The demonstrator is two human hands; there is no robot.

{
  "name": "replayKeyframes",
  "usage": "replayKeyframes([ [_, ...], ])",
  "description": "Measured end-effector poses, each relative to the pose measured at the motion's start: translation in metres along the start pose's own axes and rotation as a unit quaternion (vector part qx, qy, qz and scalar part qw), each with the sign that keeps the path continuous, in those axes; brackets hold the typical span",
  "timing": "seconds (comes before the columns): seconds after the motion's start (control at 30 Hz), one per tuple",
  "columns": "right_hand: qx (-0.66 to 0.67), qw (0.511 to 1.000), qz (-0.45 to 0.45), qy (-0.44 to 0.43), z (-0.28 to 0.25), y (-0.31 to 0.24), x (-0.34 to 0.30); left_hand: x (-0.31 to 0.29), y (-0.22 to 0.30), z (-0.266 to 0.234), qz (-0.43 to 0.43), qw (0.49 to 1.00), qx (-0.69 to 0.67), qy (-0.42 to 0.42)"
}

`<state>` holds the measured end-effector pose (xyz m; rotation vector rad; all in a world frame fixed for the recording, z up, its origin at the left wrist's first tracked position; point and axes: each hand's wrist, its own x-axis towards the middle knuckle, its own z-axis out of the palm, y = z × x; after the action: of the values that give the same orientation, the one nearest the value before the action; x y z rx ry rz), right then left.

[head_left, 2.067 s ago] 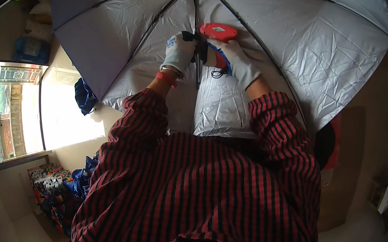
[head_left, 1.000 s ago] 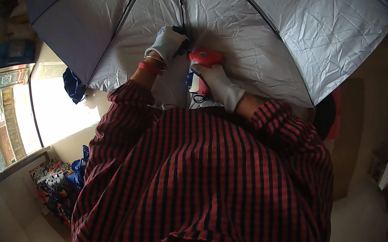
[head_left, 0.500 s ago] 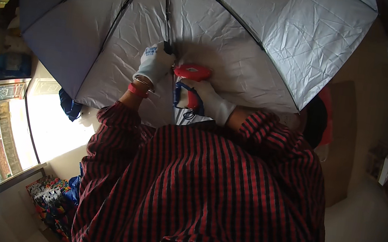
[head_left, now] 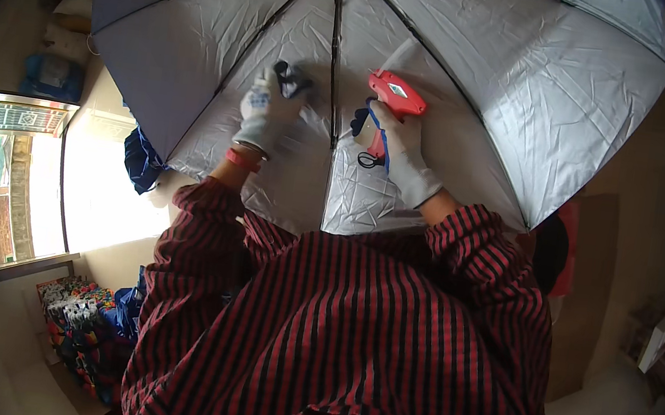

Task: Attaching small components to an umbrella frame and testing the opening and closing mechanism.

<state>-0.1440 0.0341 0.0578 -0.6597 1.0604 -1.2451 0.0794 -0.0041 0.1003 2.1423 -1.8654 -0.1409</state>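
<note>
An opened umbrella (head_left: 522, 106) with a silvery underside and dark ribs spreads in front of me, its ribs meeting at the top of the view. My right hand (head_left: 401, 145), in a pale glove with dark fingertips, grips a red tagging gun (head_left: 398, 93) over the silver fabric, just right of the middle rib (head_left: 335, 48). Left of that rib is my left hand (head_left: 266, 108), gloved too. Its fingers look bent and are blurred, with dark patches about them; whether they hold anything does not show.
A dark blue cloth bundle (head_left: 141, 159) hangs beside the bright window (head_left: 3, 189) on the left. Colourful patterned items (head_left: 82, 326) are heaped at lower left. Behind the umbrella's right edge are a red and black object (head_left: 557, 254) and a brown board (head_left: 586, 300).
My hands have parted: the right moved right and upward with the tagging gun, while the left came away from the middle rib. The umbrella now sits lower and farther right in view.
</note>
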Motion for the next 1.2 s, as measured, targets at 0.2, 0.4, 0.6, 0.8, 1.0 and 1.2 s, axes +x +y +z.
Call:
replayKeyframes([
  [0.2,-0.005,0.998,-0.048,0.045,-0.007,0.011,0.001,-0.037,0.046,0.046,0.028,0.995,0.029,-0.096],
  [0.4,-0.045,0.998,-0.044,-0.011,-0.01,0.012,-0.006,-0.031,0.041,0.042,0.014,0.984,0.02,-0.178],
  [0.6,-0.075,0.994,-0.074,0.014,-0.019,0.003,-0.008,-0.04,0.056,0.041,0.005,0.988,-0.011,-0.151],
  [0.8,-0.034,0.997,-0.04,-0.058,-0.025,-0.047,-0.027,-0.056,0.038,0.076,-0.009,0.994,0.007,-0.109],
  [1.0,0.023,0.959,-0.268,0.084,-0.088,-0.143,-0.071,-0.055,0.072,0.069,-0.007,0.991,0.042,-0.127],
  [1.2,0.166,0.844,-0.434,0.268,-0.229,-0.203,-0.085,-0.054,0.07,0.075,-0.003,0.996,0.015,-0.087],
])
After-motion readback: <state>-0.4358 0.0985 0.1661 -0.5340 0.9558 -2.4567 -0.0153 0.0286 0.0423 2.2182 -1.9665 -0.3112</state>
